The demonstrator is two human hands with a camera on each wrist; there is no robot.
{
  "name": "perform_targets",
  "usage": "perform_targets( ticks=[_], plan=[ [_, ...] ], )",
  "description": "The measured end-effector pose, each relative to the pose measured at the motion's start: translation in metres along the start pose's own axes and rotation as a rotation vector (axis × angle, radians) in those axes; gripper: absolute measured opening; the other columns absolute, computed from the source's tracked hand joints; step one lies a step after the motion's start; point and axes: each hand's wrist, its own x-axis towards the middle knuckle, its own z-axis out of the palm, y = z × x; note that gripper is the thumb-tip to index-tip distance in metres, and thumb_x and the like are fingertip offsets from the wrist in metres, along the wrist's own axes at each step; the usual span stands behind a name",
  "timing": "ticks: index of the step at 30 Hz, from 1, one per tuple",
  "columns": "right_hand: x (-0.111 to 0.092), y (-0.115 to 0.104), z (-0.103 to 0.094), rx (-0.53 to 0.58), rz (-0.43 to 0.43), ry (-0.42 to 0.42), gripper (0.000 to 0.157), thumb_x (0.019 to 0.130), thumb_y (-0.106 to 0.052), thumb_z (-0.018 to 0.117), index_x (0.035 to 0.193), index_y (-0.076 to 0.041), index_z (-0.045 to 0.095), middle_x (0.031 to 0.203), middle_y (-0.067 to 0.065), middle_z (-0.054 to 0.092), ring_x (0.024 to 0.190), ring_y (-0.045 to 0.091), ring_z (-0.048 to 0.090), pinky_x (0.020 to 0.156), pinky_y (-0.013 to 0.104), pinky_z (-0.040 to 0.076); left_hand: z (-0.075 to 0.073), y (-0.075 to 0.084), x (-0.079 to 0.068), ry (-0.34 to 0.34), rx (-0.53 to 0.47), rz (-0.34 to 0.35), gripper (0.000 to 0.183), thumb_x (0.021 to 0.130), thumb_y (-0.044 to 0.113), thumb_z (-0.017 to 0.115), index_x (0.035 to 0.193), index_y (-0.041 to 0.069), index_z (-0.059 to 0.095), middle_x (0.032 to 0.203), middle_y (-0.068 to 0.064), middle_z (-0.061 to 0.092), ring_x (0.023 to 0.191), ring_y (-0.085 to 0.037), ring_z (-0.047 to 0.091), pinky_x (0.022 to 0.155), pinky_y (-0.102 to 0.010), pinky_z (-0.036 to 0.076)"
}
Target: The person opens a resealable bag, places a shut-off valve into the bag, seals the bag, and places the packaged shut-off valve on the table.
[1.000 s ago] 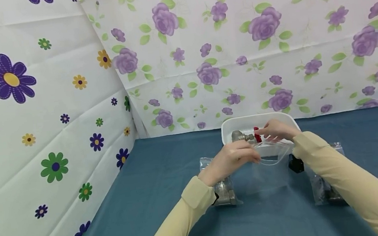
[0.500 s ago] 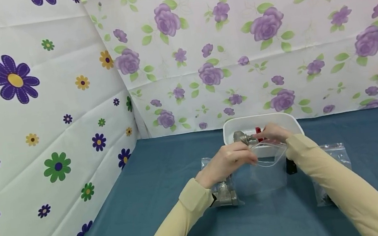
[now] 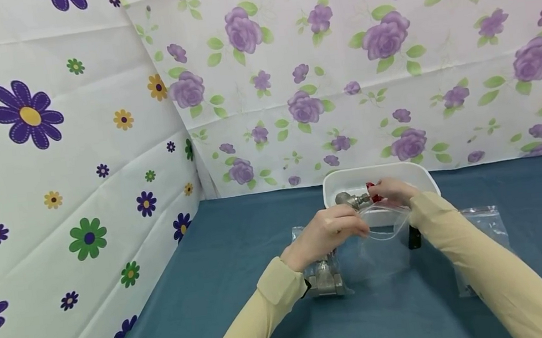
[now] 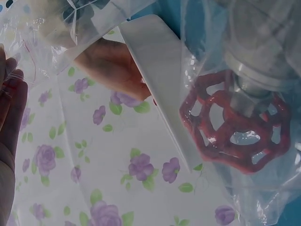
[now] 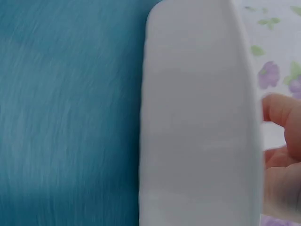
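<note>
My left hand [image 3: 326, 235] pinches the mouth of a clear plastic bag [image 3: 384, 259], which hangs open in front of the white tray [image 3: 428, 179]. Inside the tray lies a metal valve [image 3: 346, 198] with a red handwheel [image 3: 371, 191]. The fingers of my right hand [image 3: 394, 191] are curled at that wheel, partly covering it. From the right wrist, the tray wall hides most of what these fingers hold. Below my left wrist is a bagged valve [image 3: 325, 282]; its red handwheel [image 4: 235, 125] shows through the plastic in the left wrist view.
Another bag [image 3: 488, 222] lies on the right, partly under my right forearm. A black piece [image 3: 414, 237] sits by the tray's front. Blue cloth [image 3: 240, 250] covers the table, and flowered sheets [image 3: 266, 80] hang behind and to the left.
My right hand has closed in on the red handwheel, and the valve in the tray has tilted slightly. The left hand keeps its pinch on the bag. The head view has shifted a little.
</note>
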Motion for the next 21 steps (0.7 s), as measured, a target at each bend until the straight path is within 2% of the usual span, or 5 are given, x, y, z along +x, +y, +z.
perform_targets(
  ticks=[5, 9, 12, 16, 21],
  plan=[
    [-0.0006, -0.0041, 0.0017, 0.195, 0.032, -0.049, 0.019, 0.091, -0.008, 0.047, 0.083, 0.008, 0.055, 0.079, 0.012, 0.053, 0.068, 0.016, 0.049, 0.056, 0.021, 0.046, -0.0016, 0.0003, -0.0007, 0.003, -0.002, 0.004, 0.011, 0.078, -0.004, 0.067, 0.088, 0.001, 0.067, 0.085, -0.005, 0.061, 0.085, -0.006, 0.056, 0.079, -0.014, 0.041],
    [-0.0010, -0.0030, 0.0015, 0.134, 0.081, -0.067, 0.028, 0.095, -0.017, 0.048, 0.084, 0.007, 0.057, 0.082, 0.011, 0.055, 0.071, 0.016, 0.049, 0.058, 0.021, 0.044, -0.0013, 0.0012, -0.0016, -0.003, 0.003, 0.006, 0.012, 0.078, -0.005, 0.067, 0.088, 0.000, 0.067, 0.086, -0.006, 0.061, 0.085, -0.007, 0.057, 0.079, -0.014, 0.041],
    [0.0005, -0.0011, 0.0007, 0.089, 0.074, -0.079, 0.030, 0.095, -0.018, 0.047, 0.080, 0.005, 0.059, 0.080, 0.009, 0.056, 0.069, 0.014, 0.048, 0.058, 0.020, 0.042, -0.0012, 0.0012, -0.0016, -0.003, 0.018, 0.007, 0.012, 0.078, -0.005, 0.068, 0.089, 0.001, 0.067, 0.085, -0.006, 0.061, 0.084, -0.007, 0.058, 0.079, -0.014, 0.041],
    [0.0012, -0.0021, 0.0005, 0.133, 0.063, -0.096, 0.028, 0.095, -0.015, 0.046, 0.079, 0.005, 0.058, 0.076, 0.007, 0.054, 0.065, 0.012, 0.047, 0.055, 0.019, 0.041, -0.0021, 0.0002, -0.0009, -0.002, 0.028, 0.005, 0.011, 0.078, -0.003, 0.068, 0.088, 0.001, 0.067, 0.085, -0.005, 0.061, 0.084, -0.006, 0.057, 0.079, -0.014, 0.041],
    [-0.0025, -0.0093, 0.0024, 0.221, 0.132, -0.105, 0.023, 0.095, -0.016, 0.046, 0.092, 0.007, 0.051, 0.083, 0.011, 0.050, 0.059, 0.010, 0.047, 0.051, 0.018, 0.044, -0.0014, -0.0019, -0.0014, -0.010, 0.020, 0.002, 0.011, 0.078, -0.004, 0.067, 0.088, 0.001, 0.067, 0.085, -0.005, 0.061, 0.084, -0.006, 0.057, 0.079, -0.014, 0.041]
  ],
)
